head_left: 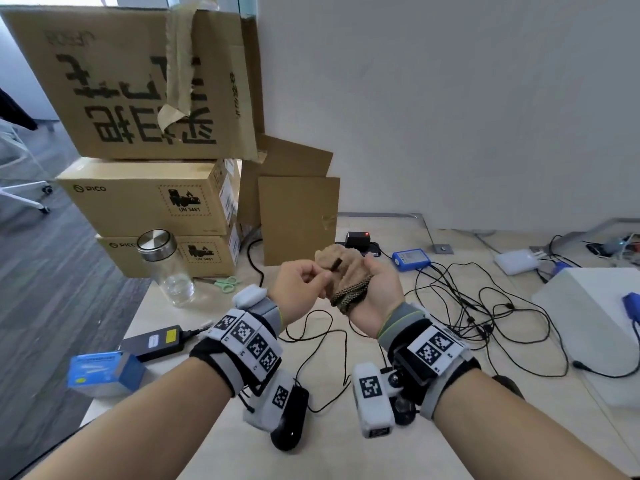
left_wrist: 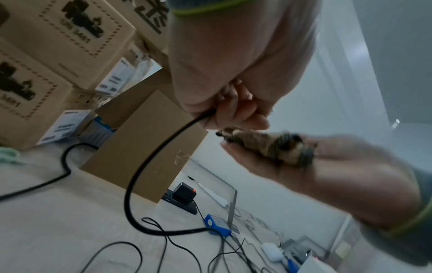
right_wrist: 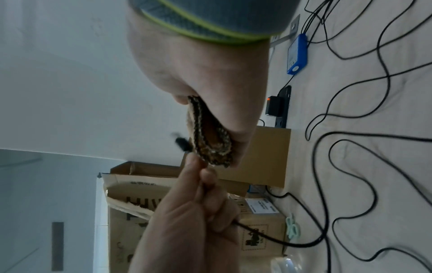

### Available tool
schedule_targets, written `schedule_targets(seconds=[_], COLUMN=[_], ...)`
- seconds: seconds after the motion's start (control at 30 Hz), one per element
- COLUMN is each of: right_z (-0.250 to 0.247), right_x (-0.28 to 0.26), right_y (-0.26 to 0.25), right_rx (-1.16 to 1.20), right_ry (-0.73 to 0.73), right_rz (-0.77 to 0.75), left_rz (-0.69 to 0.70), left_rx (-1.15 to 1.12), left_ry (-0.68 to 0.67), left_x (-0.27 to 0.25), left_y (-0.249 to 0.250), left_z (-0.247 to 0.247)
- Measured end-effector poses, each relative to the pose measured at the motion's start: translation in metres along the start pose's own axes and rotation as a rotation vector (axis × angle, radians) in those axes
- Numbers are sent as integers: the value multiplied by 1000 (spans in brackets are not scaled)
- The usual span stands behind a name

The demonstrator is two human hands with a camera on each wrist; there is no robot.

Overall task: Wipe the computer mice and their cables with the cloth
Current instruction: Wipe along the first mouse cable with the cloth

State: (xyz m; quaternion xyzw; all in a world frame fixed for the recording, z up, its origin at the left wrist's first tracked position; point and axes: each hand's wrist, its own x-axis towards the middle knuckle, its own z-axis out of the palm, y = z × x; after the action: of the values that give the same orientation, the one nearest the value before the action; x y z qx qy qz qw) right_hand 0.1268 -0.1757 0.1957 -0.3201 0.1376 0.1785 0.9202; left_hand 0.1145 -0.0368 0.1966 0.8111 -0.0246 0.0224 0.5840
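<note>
Hands: our left hand (head_left: 300,279) pinches the cable (left_wrist: 149,166) near its plug; our right hand (head_left: 375,292) clutches the cloth (head_left: 346,271), frame center.
Mouse: black mouse (head_left: 291,420) on the surface, bottom center.
Risk: we reckon tugging drags the mouse off the edge.

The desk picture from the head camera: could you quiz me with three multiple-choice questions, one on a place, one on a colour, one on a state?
1. Where is the glass jar?
A. in front of the cardboard boxes
B. on the floor
C. in the right hand

2. What colour are the scissors?
A. red
B. pale green
C. black

3. What is the left hand doing?
A. lying flat
B. pinching a black cable end
C. holding the jar

Answers: A, the jar stands on the desk before the boxes; B, the handles are pale green; B, its fingers pinch the plug beside the cloth that the right hand grips.
</note>
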Motion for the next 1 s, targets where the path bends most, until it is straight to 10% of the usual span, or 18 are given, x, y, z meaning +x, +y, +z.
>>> schedule_targets(seconds=[0.27, 0.57, 1.0], right_z=[11, 11, -74], right_x=[-2, 22, 18], right_y=[4, 12, -17], right_rx=[-412, -974, -1075], right_ry=[-87, 405, 668], right_rz=[-184, -559, -480], left_rz=[-227, -274, -101], left_rx=[-232, -207, 983], left_ry=[-100, -184, -443], left_x=[13, 14, 4], left_y=[7, 7, -65], left_z=[-4, 14, -8])
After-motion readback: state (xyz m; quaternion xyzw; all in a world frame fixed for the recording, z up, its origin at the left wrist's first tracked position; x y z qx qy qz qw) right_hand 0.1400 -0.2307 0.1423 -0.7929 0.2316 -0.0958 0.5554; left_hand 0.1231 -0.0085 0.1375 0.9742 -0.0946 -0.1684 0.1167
